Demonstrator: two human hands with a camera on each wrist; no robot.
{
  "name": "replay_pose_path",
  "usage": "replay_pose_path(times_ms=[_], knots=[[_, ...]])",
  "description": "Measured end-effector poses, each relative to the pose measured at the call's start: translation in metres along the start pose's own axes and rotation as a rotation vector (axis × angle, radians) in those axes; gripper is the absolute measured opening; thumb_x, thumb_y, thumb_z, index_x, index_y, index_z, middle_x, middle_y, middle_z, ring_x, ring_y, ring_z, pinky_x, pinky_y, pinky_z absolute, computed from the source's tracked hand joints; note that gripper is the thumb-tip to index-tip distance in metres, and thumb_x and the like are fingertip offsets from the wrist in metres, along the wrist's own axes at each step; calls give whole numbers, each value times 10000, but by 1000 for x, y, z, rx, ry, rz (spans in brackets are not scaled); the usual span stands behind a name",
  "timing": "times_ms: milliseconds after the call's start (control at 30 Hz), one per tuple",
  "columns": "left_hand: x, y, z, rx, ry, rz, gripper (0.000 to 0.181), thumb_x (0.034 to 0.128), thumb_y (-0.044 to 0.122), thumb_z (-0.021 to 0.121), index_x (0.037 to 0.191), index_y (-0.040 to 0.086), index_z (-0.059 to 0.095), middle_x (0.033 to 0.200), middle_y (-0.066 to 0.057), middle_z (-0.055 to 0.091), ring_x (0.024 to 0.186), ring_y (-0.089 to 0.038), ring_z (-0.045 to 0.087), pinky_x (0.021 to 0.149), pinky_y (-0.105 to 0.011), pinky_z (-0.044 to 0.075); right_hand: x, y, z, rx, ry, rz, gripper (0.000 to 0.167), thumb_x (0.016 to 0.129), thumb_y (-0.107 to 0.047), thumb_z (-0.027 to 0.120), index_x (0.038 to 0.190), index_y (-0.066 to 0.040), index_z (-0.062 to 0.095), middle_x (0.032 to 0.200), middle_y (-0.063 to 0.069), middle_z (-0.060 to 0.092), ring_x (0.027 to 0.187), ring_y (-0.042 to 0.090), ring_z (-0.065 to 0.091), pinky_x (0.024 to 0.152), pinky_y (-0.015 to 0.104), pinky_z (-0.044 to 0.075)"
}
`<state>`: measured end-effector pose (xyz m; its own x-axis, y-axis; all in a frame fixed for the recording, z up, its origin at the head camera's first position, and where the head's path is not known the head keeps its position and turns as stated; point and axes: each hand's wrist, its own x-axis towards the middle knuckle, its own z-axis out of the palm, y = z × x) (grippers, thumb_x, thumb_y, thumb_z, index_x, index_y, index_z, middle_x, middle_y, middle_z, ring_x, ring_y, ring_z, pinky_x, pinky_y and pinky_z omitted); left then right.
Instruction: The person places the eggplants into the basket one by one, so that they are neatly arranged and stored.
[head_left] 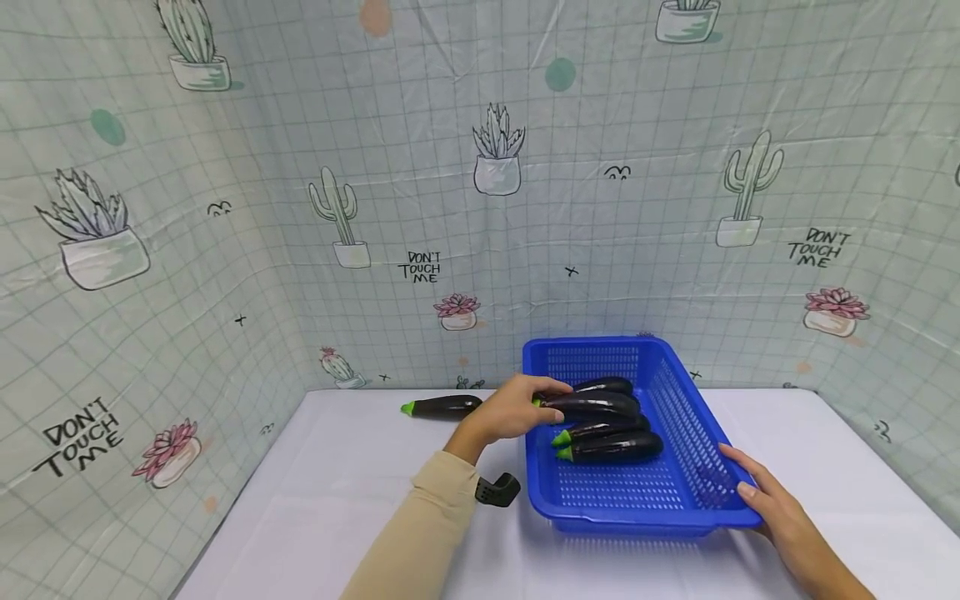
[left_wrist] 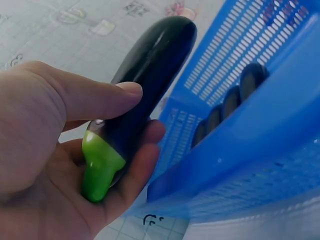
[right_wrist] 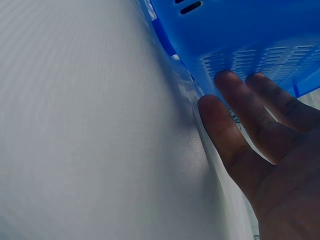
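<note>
My left hand pinches a dark purple eggplant near its green stem end, thumb on one side and fingers on the other. In the head view this eggplant is over the left part of a blue plastic basket. Several more eggplants lie side by side inside the basket. My right hand grips the basket's near right corner, thumb at the rim. Its fingers touch the slotted outer wall in the right wrist view. Another eggplant lies on the table, left of the basket.
A white cloth covers the table. Behind and at both sides hangs a gridded sheet printed with potted cacti, close to the basket's far end. A small black device sits at my left wrist.
</note>
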<state>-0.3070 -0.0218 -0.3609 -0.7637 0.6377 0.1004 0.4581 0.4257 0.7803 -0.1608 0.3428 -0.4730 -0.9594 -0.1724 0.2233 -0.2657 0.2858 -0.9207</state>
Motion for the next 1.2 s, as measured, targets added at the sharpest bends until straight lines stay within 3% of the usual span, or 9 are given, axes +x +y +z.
replay_pose_path(times_ms=[167, 433, 667, 833, 1200], knots=[[3, 4, 3, -14, -38, -12, 398, 940, 113, 708, 1333, 162, 660, 1323, 35, 630, 1263, -118, 527, 1035, -329, 442, 0, 1, 0, -17, 12, 24, 506, 1110, -174, 271, 1609, -153, 190, 1427, -220, 237, 1154, -129, 453, 839, 189, 510], [9, 6, 7, -24, -94, -16, 412, 949, 86, 686, 1355, 144, 645, 1353, 25, 612, 1253, -108, 525, 1017, -315, 450, 0, 1, 2, -8, 10, 18, 507, 1107, -162, 275, 1607, -141, 195, 1411, -240, 255, 1154, -120, 462, 844, 188, 509], [18, 7, 11, -109, -108, -28, 437, 949, 53, 665, 1378, 126, 623, 1273, 35, 635, 1059, -100, 559, 883, -257, 482, 1, 1, 0, -17, 14, 37, 508, 1109, -178, 274, 1608, -147, 190, 1469, -155, 237, 1153, -131, 450, 839, 191, 511], [23, 9, 16, -134, -128, -64, 418, 952, 71, 671, 1366, 100, 623, 1271, 15, 641, 1076, -101, 608, 946, -271, 483, 1, 2, 0, -20, 18, 49, 508, 1108, -188, 280, 1608, -152, 195, 1479, -140, 227, 1152, -142, 435, 841, 188, 506], [28, 9, 26, -95, -259, -67, 352, 884, 35, 735, 1231, 88, 706, 1125, 50, 677, 941, -54, 602, 848, -215, 491, 1, 2, 0, -17, 24, 41, 503, 1109, -179, 285, 1605, -144, 206, 1419, -228, 247, 1151, -146, 433, 836, 188, 507]])
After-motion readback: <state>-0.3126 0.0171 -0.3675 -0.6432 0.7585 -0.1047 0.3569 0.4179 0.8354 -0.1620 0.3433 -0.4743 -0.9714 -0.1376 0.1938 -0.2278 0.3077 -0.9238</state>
